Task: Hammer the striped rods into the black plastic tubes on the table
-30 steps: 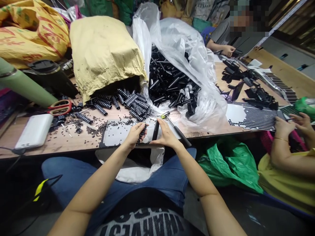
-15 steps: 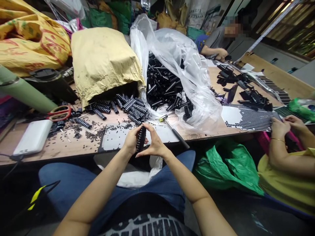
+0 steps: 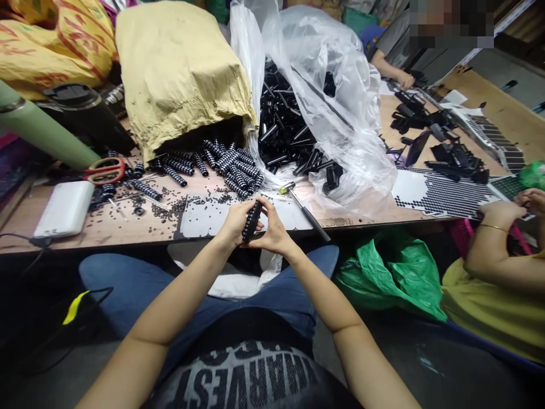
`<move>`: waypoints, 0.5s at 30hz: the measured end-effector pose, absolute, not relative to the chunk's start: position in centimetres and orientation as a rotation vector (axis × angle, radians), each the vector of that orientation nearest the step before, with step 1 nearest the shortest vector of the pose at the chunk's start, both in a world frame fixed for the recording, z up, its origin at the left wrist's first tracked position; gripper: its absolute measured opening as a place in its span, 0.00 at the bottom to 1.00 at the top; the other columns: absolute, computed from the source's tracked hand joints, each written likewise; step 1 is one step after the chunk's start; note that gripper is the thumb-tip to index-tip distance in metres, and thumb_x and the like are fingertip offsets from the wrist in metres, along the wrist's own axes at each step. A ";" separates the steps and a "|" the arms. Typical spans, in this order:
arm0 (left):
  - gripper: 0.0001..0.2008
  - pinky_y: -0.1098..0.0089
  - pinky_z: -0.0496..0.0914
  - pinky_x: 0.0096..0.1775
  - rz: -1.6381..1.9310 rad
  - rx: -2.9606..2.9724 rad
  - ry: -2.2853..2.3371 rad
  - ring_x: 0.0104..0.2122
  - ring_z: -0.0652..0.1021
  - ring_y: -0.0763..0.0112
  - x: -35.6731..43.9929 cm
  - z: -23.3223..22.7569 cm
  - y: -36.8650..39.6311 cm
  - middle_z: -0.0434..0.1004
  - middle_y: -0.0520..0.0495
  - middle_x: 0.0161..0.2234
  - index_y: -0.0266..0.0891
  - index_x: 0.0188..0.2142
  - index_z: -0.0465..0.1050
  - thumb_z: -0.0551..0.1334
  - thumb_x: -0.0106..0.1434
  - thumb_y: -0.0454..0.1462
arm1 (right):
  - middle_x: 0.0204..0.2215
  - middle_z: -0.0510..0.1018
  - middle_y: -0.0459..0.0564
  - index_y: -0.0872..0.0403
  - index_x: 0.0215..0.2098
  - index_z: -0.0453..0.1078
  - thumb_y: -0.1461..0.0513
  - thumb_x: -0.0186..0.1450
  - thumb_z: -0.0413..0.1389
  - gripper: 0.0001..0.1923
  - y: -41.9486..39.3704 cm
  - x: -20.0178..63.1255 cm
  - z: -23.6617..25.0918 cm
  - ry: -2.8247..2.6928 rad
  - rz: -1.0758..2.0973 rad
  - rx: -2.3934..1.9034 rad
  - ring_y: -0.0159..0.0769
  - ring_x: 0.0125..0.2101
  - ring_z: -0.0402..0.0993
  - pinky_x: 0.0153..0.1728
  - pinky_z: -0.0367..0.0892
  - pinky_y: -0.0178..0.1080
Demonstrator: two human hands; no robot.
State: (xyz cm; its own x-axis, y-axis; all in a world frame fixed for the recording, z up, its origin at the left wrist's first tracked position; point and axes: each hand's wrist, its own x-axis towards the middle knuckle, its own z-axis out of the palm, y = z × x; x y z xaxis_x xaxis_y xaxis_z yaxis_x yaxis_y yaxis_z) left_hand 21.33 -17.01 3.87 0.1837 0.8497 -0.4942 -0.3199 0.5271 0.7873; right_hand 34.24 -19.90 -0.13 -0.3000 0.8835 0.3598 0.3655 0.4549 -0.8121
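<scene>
Between my hands is a black rod-like piece with rows of small pale marks (image 3: 251,222), tilted near the table's front edge. My left hand (image 3: 233,222) wraps it from the left. My right hand (image 3: 272,230) grips its two ends between thumb and fingers. Just behind lies a white sheet (image 3: 204,218) strewn with tiny black bits. Past that, a heap of black-and-white ribbed rods (image 3: 238,170) spills from a yellow sack (image 3: 183,74). A hammer with a black handle (image 3: 313,218) rests to the right of my hands.
A clear plastic bag (image 3: 353,142) holds black parts. Scissors (image 3: 106,170), a white box (image 3: 63,209) and a green bottle (image 3: 46,128) stand left. A green bag (image 3: 392,278) hangs below the table at right, beside a co-worker's arm (image 3: 498,238). Another person's hand (image 3: 402,78) is farther back.
The camera view has tilted downward and shifted slightly left. My hands still hold the black piece, which has turned a little between them. The near co-worker's hands have shifted.
</scene>
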 end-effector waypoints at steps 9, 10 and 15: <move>0.24 0.61 0.70 0.46 0.908 1.900 1.364 0.44 0.74 0.60 21.8 -1.7 -17.1 0.70 0.37 0.44 0.33 0.56 0.68 0.62 0.60 0.37 | 0.60 0.58 0.65 0.61 0.64 0.46 0.60 0.54 0.63 0.46 -19.2 34.3 -3.5 -1.835 0.524 -1.406 0.48 0.62 0.54 0.62 0.54 0.50; 0.24 0.60 0.69 0.47 0.846 2.080 1.389 0.45 0.73 0.59 21.7 -2.5 -17.2 0.70 0.36 0.44 0.32 0.56 0.67 0.61 0.61 0.35 | 0.60 0.58 0.66 0.61 0.64 0.47 0.61 0.55 0.62 0.44 -19.2 34.9 -3.6 -1.892 0.501 -1.460 0.48 0.62 0.54 0.62 0.54 0.49; 0.18 0.61 0.67 0.44 0.604 2.591 1.259 0.42 0.74 0.61 20.1 -4.5 -16.9 0.74 0.36 0.44 0.35 0.54 0.69 0.52 0.66 0.30 | 0.54 0.67 0.68 0.61 0.54 0.62 0.56 0.62 0.58 0.25 -18.7 40.9 -2.5 -1.808 0.123 -2.147 0.56 0.57 0.60 0.54 0.58 0.55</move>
State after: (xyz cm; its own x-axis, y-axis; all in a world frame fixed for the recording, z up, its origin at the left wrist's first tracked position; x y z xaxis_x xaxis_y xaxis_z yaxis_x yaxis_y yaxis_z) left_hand 20.09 -16.93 -4.55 0.5541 0.7861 0.2738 0.7055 -0.6181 0.3469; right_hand 40.87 -18.72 -2.45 0.1905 0.9710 0.1444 0.9426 -0.1398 -0.3033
